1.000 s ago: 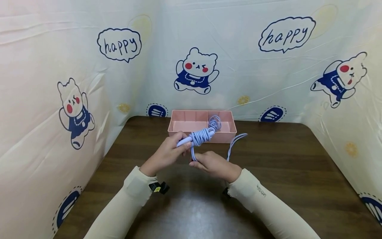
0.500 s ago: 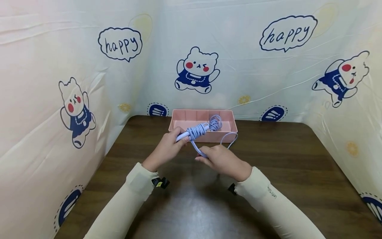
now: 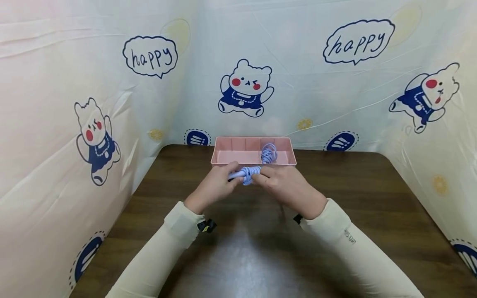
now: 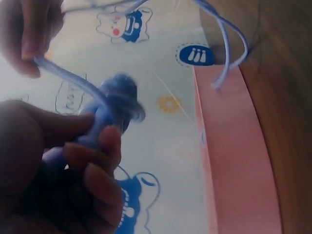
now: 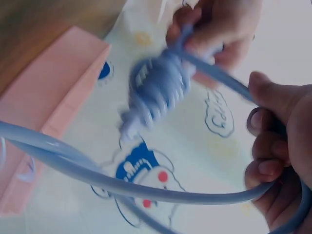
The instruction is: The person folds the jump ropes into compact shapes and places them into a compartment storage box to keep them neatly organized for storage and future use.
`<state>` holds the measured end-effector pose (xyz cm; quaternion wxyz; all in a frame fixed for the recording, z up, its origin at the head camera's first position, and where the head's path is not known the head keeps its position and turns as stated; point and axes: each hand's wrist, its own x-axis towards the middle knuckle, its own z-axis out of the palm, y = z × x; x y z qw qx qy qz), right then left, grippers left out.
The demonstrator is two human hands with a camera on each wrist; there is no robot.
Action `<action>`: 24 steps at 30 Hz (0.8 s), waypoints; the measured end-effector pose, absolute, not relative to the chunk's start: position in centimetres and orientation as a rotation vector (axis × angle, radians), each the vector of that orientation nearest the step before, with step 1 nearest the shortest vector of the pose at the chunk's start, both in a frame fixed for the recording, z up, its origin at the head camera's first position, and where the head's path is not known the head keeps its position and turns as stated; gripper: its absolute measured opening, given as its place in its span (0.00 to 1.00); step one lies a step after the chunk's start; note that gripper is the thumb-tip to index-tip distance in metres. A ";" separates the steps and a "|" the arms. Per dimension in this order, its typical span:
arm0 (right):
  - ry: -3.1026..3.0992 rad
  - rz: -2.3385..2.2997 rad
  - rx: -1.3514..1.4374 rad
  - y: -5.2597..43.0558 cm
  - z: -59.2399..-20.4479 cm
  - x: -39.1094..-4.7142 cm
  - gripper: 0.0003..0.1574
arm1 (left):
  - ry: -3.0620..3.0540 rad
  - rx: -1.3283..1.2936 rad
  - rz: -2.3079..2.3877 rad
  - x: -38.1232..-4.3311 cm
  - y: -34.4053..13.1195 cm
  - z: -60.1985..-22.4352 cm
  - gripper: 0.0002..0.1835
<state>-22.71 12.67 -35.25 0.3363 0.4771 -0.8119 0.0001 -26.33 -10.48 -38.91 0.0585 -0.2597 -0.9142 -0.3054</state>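
Observation:
A light blue jump rope [image 3: 249, 176] has its cord wound in tight turns round its pale handles. My left hand [image 3: 215, 184] grips the bare handle end, thumb and fingers pinching it in the left wrist view. My right hand [image 3: 288, 186] holds the cord close by the winding, hiding the winding's right end in the head view. From its fist, a taut stretch of cord [image 5: 222, 78] runs to the winding [image 5: 158, 87] in the right wrist view. Loose cord [image 5: 195, 195] loops out below those fingers. Both hands are just in front of the pink box [image 3: 234, 157].
The pink box stands at the back of the brown wooden table [image 3: 343, 194], split by a divider. Its right compartment holds another coiled bundle of blue cord [image 3: 268, 154]. Behind and at both sides hangs a printed cloth [image 3: 298, 95] with bears.
My right hand has swung up and over, from below the winding to its right side, bringing the cord along. The left hand has lowered slightly, handle still in its grip.

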 end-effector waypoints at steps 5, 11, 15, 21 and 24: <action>-2.089 -0.044 1.261 13.3 -33.9 -23.2 0.17 | -2.836 -0.910 -0.962 -25.2 -10.2 -38.1 0.09; -2.088 0.012 1.256 13.6 -33.5 -23.9 0.15 | -2.849 -1.146 -0.934 -23.8 -10.1 -37.2 0.14; -2.091 0.151 1.268 14.0 -33.8 -24.4 0.14 | -2.830 -1.266 -1.015 -23.4 -10.5 -36.9 0.13; -2.073 0.270 1.290 14.2 -34.8 -25.3 0.19 | -2.753 -1.536 -1.184 -23.4 -11.0 -36.6 0.08; -2.060 0.329 1.308 14.1 -35.4 -25.7 0.22 | -2.717 -1.591 -1.330 -23.3 -11.2 -36.6 0.08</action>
